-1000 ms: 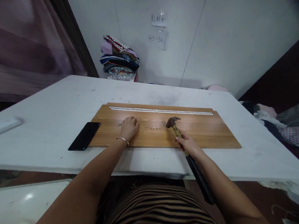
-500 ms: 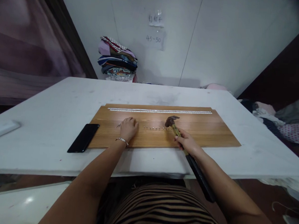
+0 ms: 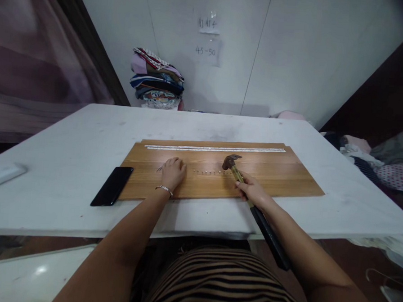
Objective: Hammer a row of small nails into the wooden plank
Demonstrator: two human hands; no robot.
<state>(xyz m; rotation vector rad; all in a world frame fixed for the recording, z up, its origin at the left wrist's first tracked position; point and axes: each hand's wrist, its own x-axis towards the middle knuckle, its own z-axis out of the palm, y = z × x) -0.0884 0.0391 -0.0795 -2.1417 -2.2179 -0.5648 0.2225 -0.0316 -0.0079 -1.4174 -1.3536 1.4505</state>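
Observation:
A claw hammer is gripped in my right hand, its rusty head raised over the wooden board and its dark handle end reaching back under my forearm. Palm down on the left half of the board rests my left hand, fingers lying loosely over the surface; what is under them is hidden. A few loose nails poke out just left of those fingers. Between both hands runs a row of several small nails along the board. Two white measuring strips lie along its far edge.
A black phone overlaps the board's left edge on the white table. Folded clothes are stacked by the wall at the back. A white object lies far left, and more cloth is heaped at the right.
Both hands and the hammer stay nearly in place. The whole view has shifted very slightly.

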